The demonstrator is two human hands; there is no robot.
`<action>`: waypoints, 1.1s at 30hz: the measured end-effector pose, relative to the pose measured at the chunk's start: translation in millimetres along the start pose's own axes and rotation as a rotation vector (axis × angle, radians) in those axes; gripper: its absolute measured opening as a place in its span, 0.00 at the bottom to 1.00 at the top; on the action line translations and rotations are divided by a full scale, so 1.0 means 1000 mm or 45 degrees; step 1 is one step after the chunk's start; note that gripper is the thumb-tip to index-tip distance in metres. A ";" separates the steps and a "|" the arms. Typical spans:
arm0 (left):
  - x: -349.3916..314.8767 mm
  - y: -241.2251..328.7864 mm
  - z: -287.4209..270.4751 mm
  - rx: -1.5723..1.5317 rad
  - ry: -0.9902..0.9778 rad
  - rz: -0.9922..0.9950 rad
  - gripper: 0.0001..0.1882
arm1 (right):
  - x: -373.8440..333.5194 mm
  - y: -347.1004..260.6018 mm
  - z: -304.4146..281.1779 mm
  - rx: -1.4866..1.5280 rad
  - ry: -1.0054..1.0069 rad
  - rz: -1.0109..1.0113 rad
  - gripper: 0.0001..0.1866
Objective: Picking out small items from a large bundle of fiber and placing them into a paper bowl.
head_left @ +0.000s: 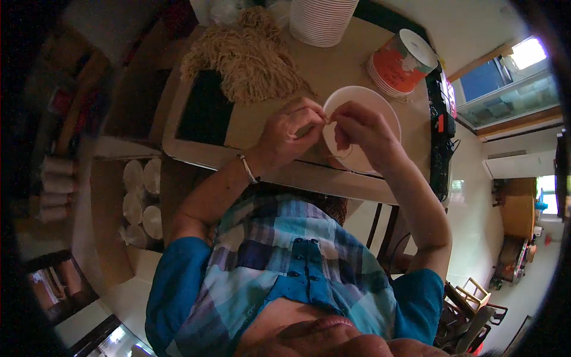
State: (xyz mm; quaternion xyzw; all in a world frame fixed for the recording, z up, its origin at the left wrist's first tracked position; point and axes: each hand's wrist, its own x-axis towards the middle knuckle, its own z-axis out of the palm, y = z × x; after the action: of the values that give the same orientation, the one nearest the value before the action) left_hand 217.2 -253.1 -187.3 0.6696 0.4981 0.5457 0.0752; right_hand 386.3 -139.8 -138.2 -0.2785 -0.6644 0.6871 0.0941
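Observation:
My left hand (293, 132) and my right hand (364, 128) meet with their fingertips pinched together above the near-left rim of a white paper bucket (389, 116). Between them is a thin beige string (344, 157), part of which shows below my right hand against the bucket. Its exact path through my fingers is too small to follow. The bucket stands open side up near the table's front edge. Beyond my left hand lies a large tangled heap of beige strings (253, 62).
At the back stands a tall stack of white buckets (323, 18). Farther right is a stack of printed orange-and-green buckets (399, 62). A dark power strip (441, 128) runs along the table's right edge. On the left, a cardboard box (110, 220) holds several stacks of white cups (143, 190).

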 end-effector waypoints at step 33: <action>-0.022 0.007 -0.005 -0.139 0.165 -0.643 0.09 | 0.001 0.002 0.015 -0.169 0.289 -0.044 0.05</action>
State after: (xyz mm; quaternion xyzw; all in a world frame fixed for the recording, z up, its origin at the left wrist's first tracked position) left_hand 218.8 -275.1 -195.2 0.4829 0.6231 0.5772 0.2129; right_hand 378.2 -152.4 -140.9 -0.3488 -0.6981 0.6039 0.1618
